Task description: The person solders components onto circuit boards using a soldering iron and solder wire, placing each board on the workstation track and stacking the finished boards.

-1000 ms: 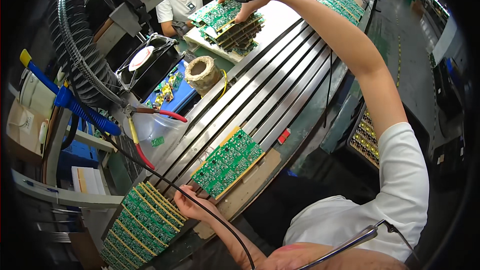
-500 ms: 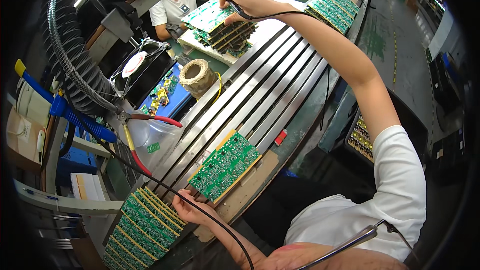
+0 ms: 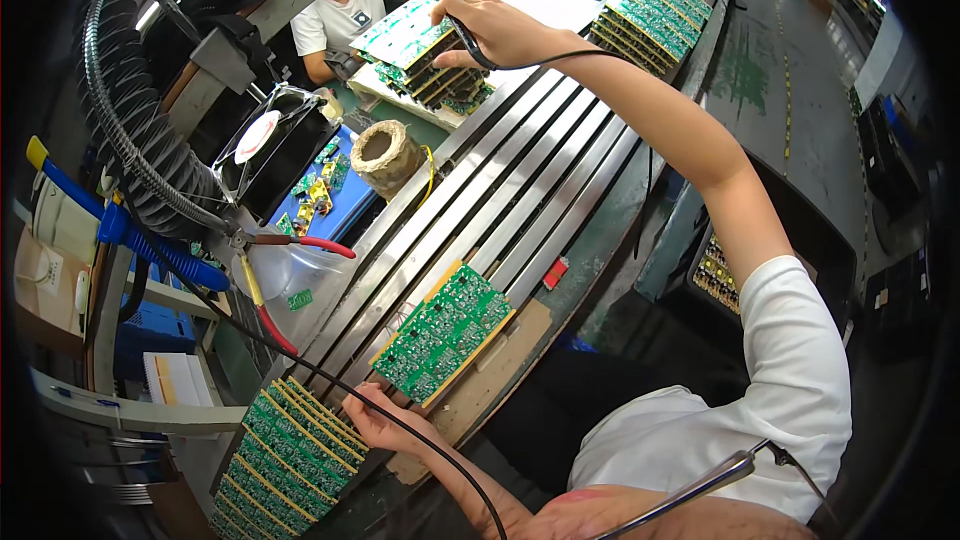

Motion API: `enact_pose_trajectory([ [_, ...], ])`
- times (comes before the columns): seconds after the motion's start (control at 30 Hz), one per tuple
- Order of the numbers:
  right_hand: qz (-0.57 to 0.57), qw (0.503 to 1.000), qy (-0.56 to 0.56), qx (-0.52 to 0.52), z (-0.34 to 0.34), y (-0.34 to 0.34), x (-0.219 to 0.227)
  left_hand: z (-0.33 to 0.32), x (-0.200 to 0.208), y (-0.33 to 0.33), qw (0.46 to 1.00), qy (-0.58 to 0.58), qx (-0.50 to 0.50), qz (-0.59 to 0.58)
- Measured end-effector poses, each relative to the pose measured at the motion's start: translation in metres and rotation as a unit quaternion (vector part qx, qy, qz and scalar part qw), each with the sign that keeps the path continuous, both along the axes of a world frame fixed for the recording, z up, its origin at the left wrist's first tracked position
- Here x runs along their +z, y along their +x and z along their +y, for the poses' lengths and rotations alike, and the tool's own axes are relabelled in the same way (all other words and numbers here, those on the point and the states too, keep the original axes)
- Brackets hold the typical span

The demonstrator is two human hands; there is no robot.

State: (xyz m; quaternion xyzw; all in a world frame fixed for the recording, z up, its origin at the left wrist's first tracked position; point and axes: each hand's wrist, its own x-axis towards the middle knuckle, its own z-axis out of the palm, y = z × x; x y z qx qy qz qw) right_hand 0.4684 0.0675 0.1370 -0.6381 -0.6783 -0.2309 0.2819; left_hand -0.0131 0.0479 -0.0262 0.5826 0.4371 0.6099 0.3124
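Soldering iron way out at arm's length, tip over the far stack of green boards.

Right hand is closed around the iron; left hand lies flat and loose against the near edge of the single green board sitting on its wooden carrier on the steel rails. My worry: the cord running under that left hand could tug the outstretched iron off target, or the loosely steadied board could slide.

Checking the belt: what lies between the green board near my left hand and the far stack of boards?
Head view: only bare metal rails between the green board and the stack.
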Motion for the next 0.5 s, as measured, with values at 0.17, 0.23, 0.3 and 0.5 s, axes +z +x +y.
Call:
enact_pose_trajectory([
  [0.17,-0.061,0.996,0.07,-0.01,0.005,0.002,-0.019,-0.009,-0.002,-0.002,0.997,0.069,-0.017,0.033],
  [0.23,-0.085,0.992,0.091,-0.024,0.008,0.001,-0.025,-0.013,-0.003,-0.001,0.99,0.13,-0.024,0.054],
  [0.3,-0.084,0.992,0.088,-0.026,0.008,0.003,-0.026,-0.019,-0.002,0.001,0.989,0.133,-0.027,0.059],
  [0.5,-0.048,0.997,0.034,-0.046,0.003,0.01,-0.023,-0.041,0.002,0.005,0.985,0.145,-0.015,0.095],
])
